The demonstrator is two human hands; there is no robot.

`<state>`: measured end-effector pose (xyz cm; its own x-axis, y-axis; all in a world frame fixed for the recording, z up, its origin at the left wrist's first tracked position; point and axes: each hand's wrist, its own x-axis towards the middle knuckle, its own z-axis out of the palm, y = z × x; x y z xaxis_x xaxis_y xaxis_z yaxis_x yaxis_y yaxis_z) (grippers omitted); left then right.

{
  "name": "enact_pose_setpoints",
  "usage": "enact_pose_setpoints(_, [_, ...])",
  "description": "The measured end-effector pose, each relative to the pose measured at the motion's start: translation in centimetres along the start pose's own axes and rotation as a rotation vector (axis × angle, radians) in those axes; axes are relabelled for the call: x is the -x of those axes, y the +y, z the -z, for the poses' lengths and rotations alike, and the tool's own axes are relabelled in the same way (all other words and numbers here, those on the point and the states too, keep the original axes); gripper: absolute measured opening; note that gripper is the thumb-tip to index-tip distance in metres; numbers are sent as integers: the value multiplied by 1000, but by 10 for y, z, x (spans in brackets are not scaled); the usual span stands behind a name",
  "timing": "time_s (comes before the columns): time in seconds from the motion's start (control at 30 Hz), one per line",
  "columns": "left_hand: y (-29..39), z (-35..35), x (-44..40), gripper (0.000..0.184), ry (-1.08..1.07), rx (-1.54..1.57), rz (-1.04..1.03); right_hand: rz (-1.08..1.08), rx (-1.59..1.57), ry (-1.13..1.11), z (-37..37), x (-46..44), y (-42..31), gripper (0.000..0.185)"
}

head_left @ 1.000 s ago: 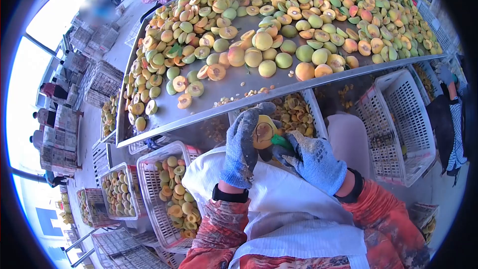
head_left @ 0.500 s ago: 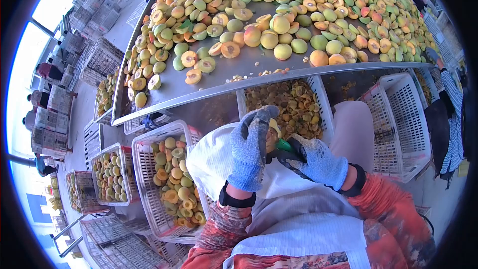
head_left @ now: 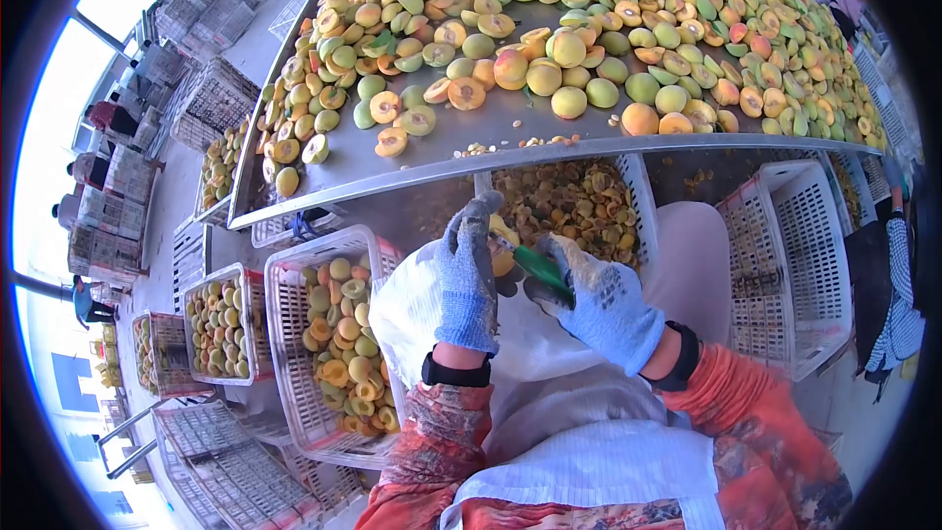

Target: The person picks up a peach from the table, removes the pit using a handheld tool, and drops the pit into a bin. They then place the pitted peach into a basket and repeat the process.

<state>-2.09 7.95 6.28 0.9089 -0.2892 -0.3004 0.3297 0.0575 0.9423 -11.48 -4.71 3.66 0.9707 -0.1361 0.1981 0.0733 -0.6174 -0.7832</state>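
My left hand (head_left: 469,280), in a blue and grey glove, is closed round a yellow fruit (head_left: 502,245) that is partly hidden by the fingers. A green-handled tool (head_left: 542,268) is gripped in my gloved right hand (head_left: 606,306), its tip end close to the fruit. Both hands are above my apron, just below the front edge of the metal table (head_left: 432,169). Whole and halved fruit (head_left: 569,49) cover much of that table. Beneath the hands' far side, a crate (head_left: 640,198) holds dark fruit pieces.
To the left, a white crate (head_left: 285,334) holds fruit halves, beside another filled crate (head_left: 257,314). Nested white crates (head_left: 819,265) stand on the right. A co-worker's checked sleeve (head_left: 898,280) shows at the far right. Stacked crates (head_left: 113,201) and several people are farther left.
My left hand has tilted upright, with the fruit now mostly behind its fingers. The right hand has turned, showing more of the green handle. The camera view has shifted slightly.
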Motion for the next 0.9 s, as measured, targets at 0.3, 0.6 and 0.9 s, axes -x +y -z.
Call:
enact_pose_setpoints(0.3, [-38, -39, -31, 28, 90, -246, -311, -299, -206, -356, 37, -2, 15, 58])
enact_pose_setpoints(0.6, [-42, -63, -50, 31, 60, -249, -162, -607, -694, -614, 81, -36, 40, 41])
enact_pose_setpoints(0.9, [-40, -72, -61, 32, -48, -249, -25, -505, -715, -593, 83, -34, 62, 34])
